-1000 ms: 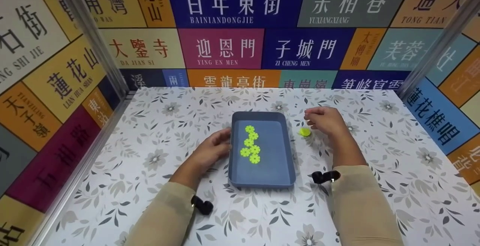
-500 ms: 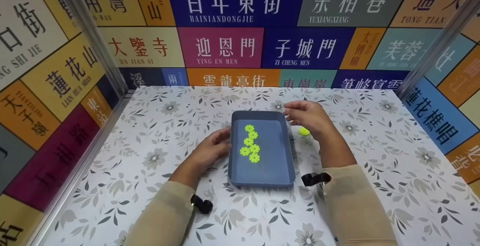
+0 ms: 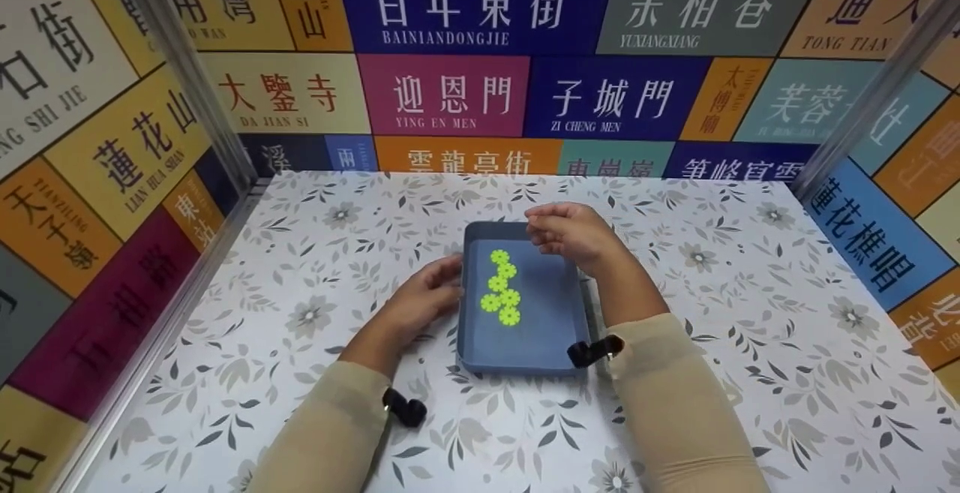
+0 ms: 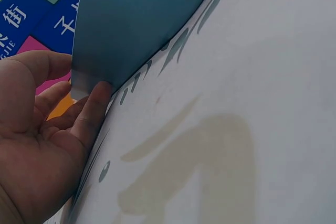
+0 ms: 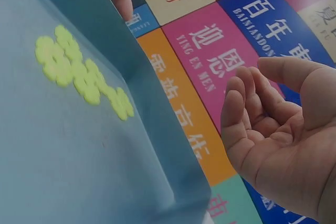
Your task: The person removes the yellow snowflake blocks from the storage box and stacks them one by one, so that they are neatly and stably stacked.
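Several lime-green flower-shaped pieces lie in a ragged column on the floor of a blue-grey rectangular tray, left of its middle. Beside the tray's left wall is my left hand; in the left wrist view its fingertips touch the outer side. My right hand hovers over the tray's far right corner. In the right wrist view this hand has loosely bent fingers, thumb tip close to them, and nothing visible between. The spot right of the tray is covered by the right hand and forearm.
A white table with a grey floral print carries the tray. Panels of coloured street-name signs rise behind and at both sides, with metal posts at the corners. A small black camera sits on each cuff.
My right hand has moved left from beside the small green heap at the tray's right to above the tray, and its arm now covers that heap's spot. The left hand and tray stay put.
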Demonstrator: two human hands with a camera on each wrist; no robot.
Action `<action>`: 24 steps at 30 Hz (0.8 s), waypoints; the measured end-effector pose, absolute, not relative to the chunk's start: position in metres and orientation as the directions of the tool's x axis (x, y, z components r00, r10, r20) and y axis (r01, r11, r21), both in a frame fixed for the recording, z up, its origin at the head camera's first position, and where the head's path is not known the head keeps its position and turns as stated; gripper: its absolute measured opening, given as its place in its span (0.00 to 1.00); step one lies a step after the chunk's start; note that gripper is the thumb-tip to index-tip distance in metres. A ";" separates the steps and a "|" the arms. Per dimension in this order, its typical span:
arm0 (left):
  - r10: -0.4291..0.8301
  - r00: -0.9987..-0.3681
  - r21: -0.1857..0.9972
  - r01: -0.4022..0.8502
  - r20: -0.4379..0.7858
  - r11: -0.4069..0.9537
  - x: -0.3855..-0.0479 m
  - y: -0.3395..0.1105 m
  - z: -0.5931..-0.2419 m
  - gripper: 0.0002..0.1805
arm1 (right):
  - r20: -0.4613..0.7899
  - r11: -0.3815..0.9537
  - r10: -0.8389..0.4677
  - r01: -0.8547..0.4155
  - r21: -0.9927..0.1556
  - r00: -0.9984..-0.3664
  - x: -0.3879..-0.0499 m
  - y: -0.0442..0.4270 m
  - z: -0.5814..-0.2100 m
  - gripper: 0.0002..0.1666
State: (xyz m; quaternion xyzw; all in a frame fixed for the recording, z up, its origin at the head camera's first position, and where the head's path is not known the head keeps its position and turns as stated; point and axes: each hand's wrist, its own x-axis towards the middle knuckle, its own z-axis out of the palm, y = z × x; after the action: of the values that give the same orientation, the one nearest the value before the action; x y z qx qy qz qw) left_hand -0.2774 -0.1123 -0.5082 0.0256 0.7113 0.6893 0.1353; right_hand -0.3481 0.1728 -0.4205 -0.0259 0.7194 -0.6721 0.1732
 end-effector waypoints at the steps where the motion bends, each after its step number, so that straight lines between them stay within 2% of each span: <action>1: 0.221 -0.963 0.988 -0.149 -0.156 0.050 -0.277 -0.112 -0.508 0.36 | -0.224 0.092 -0.276 0.206 -0.974 -0.935 -0.350 0.169 -0.421 0.16; 8: 0.224 -0.962 0.988 -0.154 -0.155 0.022 -0.277 -0.111 -0.508 0.36 | -0.291 0.085 -0.274 0.278 -0.957 -0.917 -0.365 0.143 -0.431 0.10; 14: 0.229 -0.960 0.987 -0.159 -0.162 0.032 -0.278 -0.109 -0.508 0.36 | -0.334 0.151 -0.219 0.306 -0.940 -0.917 -0.372 0.131 -0.449 0.23; 16: 0.230 -0.959 0.986 -0.161 -0.164 0.030 -0.278 -0.109 -0.508 0.36 | -0.312 0.184 -0.204 0.277 -0.943 -0.928 -0.374 0.129 -0.456 0.25; 24: 0.228 -0.960 0.986 -0.162 -0.164 0.024 -0.279 -0.111 -0.508 0.35 | -0.159 0.403 -0.184 0.073 -0.912 -0.970 -0.378 0.122 -0.481 0.16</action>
State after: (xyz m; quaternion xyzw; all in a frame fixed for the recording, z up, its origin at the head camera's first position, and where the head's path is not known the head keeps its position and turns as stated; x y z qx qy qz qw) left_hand -0.2787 -0.1113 -0.5084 0.0232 0.7019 0.6981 0.1397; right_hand -0.3784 0.1220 -0.4810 -0.0334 0.8293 -0.5453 0.1176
